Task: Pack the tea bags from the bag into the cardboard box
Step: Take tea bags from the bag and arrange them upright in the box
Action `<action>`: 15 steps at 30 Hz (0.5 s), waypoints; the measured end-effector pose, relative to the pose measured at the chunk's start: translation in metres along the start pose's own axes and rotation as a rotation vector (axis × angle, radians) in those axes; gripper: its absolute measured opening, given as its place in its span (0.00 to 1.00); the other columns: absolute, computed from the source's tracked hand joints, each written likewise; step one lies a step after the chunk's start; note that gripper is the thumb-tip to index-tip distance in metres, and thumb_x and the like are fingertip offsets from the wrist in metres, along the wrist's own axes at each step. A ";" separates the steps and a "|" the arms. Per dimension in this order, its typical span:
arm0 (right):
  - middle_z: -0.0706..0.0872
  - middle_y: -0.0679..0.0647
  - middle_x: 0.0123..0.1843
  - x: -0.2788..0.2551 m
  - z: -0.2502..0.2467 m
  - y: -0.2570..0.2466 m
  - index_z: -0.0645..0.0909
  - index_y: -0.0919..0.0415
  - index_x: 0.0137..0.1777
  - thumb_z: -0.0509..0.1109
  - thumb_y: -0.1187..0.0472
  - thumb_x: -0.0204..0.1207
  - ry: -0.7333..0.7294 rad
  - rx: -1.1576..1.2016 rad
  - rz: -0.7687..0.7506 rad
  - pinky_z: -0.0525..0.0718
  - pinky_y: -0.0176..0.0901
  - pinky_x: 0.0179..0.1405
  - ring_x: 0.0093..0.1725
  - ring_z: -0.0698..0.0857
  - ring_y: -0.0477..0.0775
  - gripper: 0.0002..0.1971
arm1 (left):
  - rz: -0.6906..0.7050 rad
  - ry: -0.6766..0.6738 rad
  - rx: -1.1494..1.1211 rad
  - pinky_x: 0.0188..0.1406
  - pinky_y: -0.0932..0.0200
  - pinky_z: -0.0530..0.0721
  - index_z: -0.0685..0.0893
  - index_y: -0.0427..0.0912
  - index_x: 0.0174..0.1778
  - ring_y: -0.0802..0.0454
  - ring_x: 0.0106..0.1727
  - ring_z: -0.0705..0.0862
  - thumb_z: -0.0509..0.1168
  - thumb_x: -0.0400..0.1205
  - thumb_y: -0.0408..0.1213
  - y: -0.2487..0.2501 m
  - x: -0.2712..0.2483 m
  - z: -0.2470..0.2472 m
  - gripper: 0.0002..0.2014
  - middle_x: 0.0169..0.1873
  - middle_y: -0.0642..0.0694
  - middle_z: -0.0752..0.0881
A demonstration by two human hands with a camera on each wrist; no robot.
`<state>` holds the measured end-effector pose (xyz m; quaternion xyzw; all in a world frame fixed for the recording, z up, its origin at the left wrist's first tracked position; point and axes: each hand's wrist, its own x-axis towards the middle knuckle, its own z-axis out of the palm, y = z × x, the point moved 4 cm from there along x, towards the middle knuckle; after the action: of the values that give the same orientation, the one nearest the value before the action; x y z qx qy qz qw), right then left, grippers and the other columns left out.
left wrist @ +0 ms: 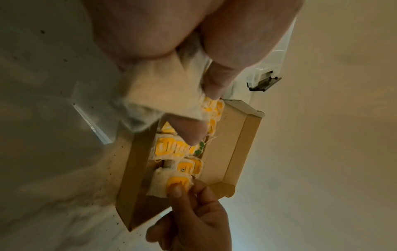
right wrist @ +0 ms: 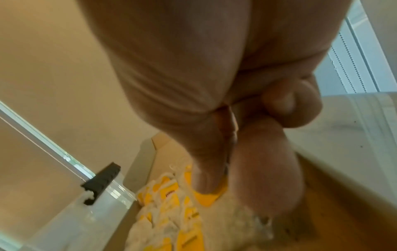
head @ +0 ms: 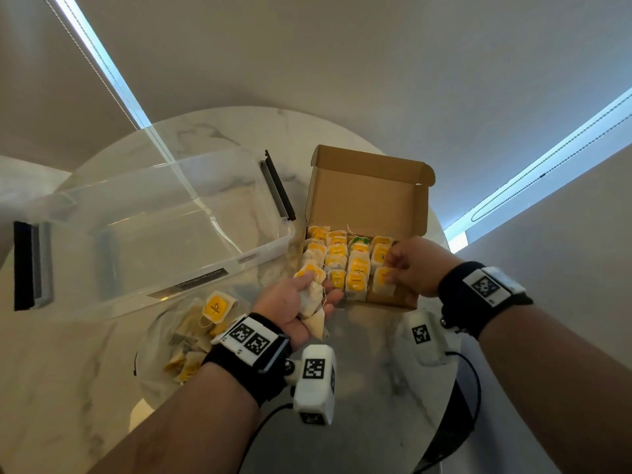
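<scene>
An open cardboard box (head: 367, 196) sits on the marble table, packed with rows of yellow-tagged tea bags (head: 357, 268). My left hand (head: 304, 299) hovers at the box's near left corner and holds a small bunch of tea bags (head: 312, 297) in its palm; the same bunch (left wrist: 159, 95) shows in the left wrist view. My right hand (head: 393, 268) pinches one tea bag (head: 382, 283) at the near right corner of the box, thumb on its yellow tag (left wrist: 178, 182). A clear plastic bag (head: 160, 340) with several more tea bags lies near my left wrist.
A large clear plastic bin (head: 154, 227) with black latches (head: 278, 186) stands to the left of the box, close against it. The round marble table (head: 376, 378) ends just beyond the right of the box. Window blinds with bead chains hang behind.
</scene>
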<state>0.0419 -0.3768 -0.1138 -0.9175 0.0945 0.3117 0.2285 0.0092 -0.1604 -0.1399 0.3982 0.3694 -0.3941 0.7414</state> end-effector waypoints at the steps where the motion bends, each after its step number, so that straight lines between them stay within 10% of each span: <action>1: 0.91 0.52 0.40 0.005 0.004 0.000 0.84 0.55 0.47 0.77 0.60 0.77 0.001 -0.012 0.029 0.89 0.40 0.34 0.28 0.90 0.48 0.04 | 0.000 -0.002 -0.006 0.22 0.63 0.83 0.83 0.33 0.51 0.48 0.41 0.88 0.56 0.90 0.42 0.000 -0.001 0.001 0.16 0.41 0.42 0.87; 10: 0.86 0.57 0.43 0.027 0.014 0.014 0.81 0.58 0.47 0.75 0.50 0.77 0.241 -0.100 0.230 0.92 0.51 0.46 0.42 0.89 0.58 0.12 | -0.009 -0.003 -0.022 0.23 0.63 0.83 0.83 0.33 0.52 0.48 0.39 0.89 0.55 0.90 0.44 0.001 0.001 -0.002 0.18 0.42 0.41 0.89; 15: 0.83 0.56 0.43 0.035 0.023 0.014 0.77 0.58 0.44 0.73 0.51 0.77 0.223 -0.228 0.236 0.74 0.41 0.29 0.34 0.77 0.51 0.11 | -0.009 0.010 -0.018 0.31 0.57 0.81 0.83 0.33 0.57 0.46 0.43 0.90 0.54 0.90 0.44 0.000 -0.001 -0.003 0.18 0.46 0.41 0.89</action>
<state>0.0530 -0.3789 -0.1562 -0.9488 0.1900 0.2416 0.0729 0.0087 -0.1576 -0.1401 0.3918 0.3786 -0.3920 0.7413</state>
